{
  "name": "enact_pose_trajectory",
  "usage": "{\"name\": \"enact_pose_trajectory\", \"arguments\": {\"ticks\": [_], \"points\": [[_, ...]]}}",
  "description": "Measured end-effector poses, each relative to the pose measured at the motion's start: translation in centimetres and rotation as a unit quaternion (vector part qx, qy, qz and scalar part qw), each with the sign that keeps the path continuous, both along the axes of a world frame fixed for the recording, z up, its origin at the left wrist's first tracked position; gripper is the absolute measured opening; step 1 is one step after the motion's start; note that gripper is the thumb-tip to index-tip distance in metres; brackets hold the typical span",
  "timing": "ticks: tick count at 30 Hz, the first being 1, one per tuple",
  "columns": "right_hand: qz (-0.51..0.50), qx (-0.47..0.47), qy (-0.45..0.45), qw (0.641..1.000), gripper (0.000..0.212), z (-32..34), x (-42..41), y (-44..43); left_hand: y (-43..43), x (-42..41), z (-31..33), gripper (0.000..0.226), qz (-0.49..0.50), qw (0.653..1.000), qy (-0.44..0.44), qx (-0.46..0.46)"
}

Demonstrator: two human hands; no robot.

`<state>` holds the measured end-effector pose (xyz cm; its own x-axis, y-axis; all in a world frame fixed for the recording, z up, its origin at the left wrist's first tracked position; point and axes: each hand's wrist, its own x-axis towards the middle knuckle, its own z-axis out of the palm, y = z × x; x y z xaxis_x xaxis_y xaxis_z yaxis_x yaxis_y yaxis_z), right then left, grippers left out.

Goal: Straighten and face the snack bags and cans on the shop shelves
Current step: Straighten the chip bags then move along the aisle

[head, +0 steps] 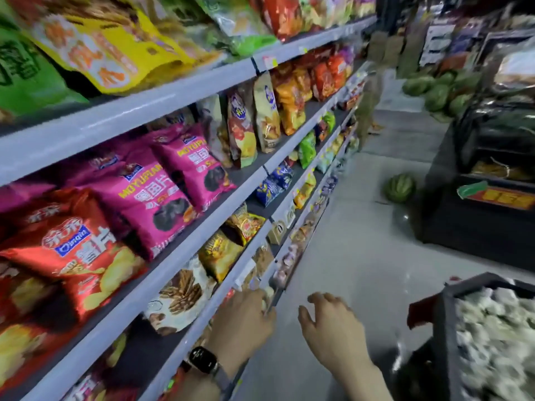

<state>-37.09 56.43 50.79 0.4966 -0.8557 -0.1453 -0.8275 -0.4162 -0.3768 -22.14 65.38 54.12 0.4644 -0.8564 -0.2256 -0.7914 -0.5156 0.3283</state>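
Shelving (162,91), grey painted metal, in several tiers, along the left side of the aisle and receding to its far end.

Top tier: yellow foil snack bag (95,53) with orange print, tilted forward over the shelf edge. A green bag (26,73) sits just beside it on the left.

Second tier: red crisp bag (72,256) with a blue label, slumped forward at the near end. Two magenta crisp bags (150,198) lie to its right, leaning and overlapping. Farther along, a row of upright yellow and orange bags (266,117).

Third tier: white bag printed with brown pretzel sticks (176,296). A golden-yellow bag (220,256) sits just beside it, and blue bags (273,183) farther along.

Left hand (243,316): wears a black square wristwatch (202,359) and reaches to the front edge of a low tier. The fingers (262,296) are bent against a small pale item there. The item is blurred, and whether it is pinched or only touched cannot be told.

Right hand (330,325): hovers over the pale floor (362,241), apart from the shelving. Its fingers are loosely bent and it holds nothing.

Other stock: one striped green watermelon (400,188) on the floor by a black display cabinet (463,227). A heap of watermelons (437,88) lies at the far end. A dark crate (447,314) of whitish pieces stands at lower right, near the right hand.
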Motion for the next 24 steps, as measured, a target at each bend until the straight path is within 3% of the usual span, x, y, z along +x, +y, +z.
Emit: {"name": "enact_pose_trajectory", "arguments": {"ticks": [5,8,15,24], "points": [[-0.052,0.046,0.031,0.997,0.041,-5.0,-0.4,-3.7,-5.2,1.4,-4.4,0.020,-0.044,0.997,0.012,0.057],[-0.086,0.049,0.035,0.994,0.041,-6.7,0.6,-6.6,-9.0,2.9,-6.2,0.033,-0.088,0.994,0.004,0.064],[-0.168,0.031,0.006,0.985,0.041,-6.3,4.5,-11.8,-17.4,5.6,-8.1,0.043,-0.144,0.989,0.037,0.028],[-0.209,0.086,0.033,0.974,0.040,-9.1,6.2,-16.8,-24.8,6.4,-12.5,0.045,-0.190,0.977,0.059,0.072]]}}
